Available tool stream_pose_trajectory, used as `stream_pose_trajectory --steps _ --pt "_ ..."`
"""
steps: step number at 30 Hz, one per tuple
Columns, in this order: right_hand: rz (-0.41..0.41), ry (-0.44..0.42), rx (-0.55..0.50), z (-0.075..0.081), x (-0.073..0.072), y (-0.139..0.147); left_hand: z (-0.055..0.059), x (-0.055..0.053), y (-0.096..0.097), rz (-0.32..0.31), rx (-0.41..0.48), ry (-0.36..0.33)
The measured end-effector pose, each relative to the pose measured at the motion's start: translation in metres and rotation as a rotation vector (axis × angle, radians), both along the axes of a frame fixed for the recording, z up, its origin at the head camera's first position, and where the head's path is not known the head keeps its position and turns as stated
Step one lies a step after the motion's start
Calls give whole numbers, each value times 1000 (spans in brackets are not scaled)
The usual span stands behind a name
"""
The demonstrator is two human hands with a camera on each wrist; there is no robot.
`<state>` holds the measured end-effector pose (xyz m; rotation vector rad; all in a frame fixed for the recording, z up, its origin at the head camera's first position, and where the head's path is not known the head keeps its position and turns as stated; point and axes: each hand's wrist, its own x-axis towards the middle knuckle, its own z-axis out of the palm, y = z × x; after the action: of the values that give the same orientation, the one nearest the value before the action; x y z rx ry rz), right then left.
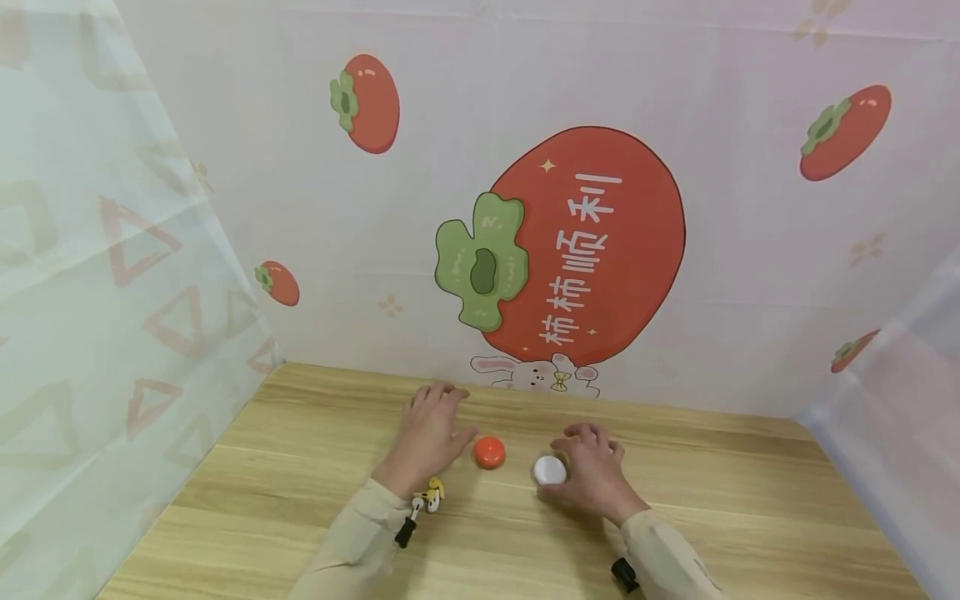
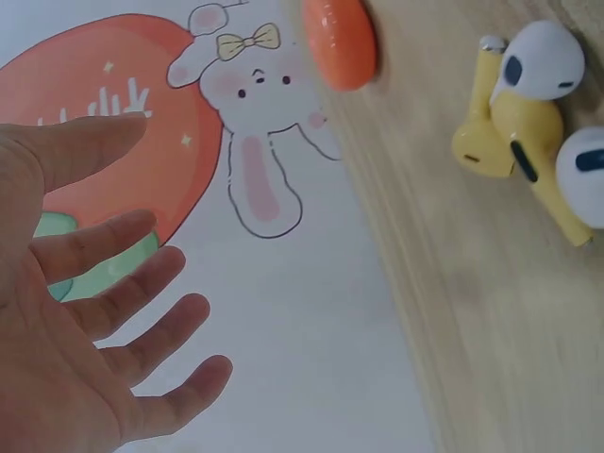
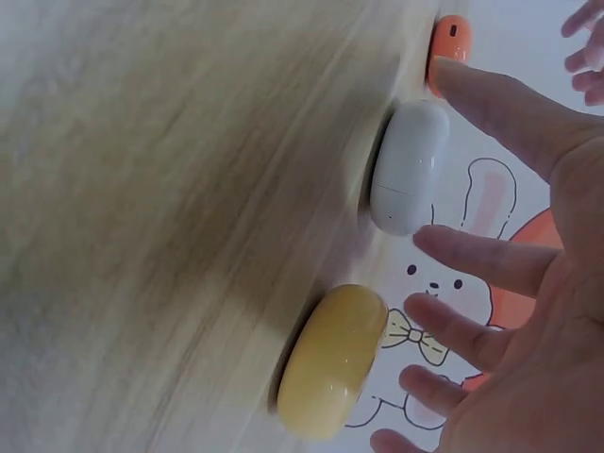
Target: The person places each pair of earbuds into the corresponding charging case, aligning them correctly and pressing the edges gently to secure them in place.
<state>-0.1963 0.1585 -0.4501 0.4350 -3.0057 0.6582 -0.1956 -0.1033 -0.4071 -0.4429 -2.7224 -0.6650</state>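
Note:
A white earbud case [image 1: 550,471] lies on the wooden table, with my right hand [image 1: 592,473] curved around its right side. In the right wrist view, the thumb [image 3: 500,113] and fingers are spread apart on either side of the white case; contact is unclear. A yellow case [image 3: 332,363] sits beside it, behind my right hand in the head view. My left hand [image 1: 427,437] hovers left of an orange earbud case [image 1: 490,452], its fingers relaxed and holding nothing. By the left wrist lie white earbuds [image 2: 549,58] and yellow earbuds [image 2: 528,123] in a small cluster.
A white backdrop [image 1: 750,333] printed with red persimmons and a rabbit rises behind the table [image 1: 300,467]. Another patterned sheet [image 1: 90,275] borders the left side, and a pale sheet [image 1: 907,417] borders the right. Black wrist gear [image 1: 624,575] is at the right sleeve.

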Motion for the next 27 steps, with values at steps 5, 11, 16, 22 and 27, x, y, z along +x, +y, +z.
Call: stream_pose_trajectory --steps 5,11,16,22,27 --pt "14 2 30 -4 -1 1 5 3 -3 15 4 22" --pt "20 10 32 -6 -2 2 9 5 -4 11 26 43" --pt "13 11 40 -6 -3 1 12 8 -3 -6 42 42" --pt "-12 27 3 -5 -3 -1 15 11 0 -42 92 66" --pt "-17 75 -57 1 -1 -2 16 12 5 -99 164 60"
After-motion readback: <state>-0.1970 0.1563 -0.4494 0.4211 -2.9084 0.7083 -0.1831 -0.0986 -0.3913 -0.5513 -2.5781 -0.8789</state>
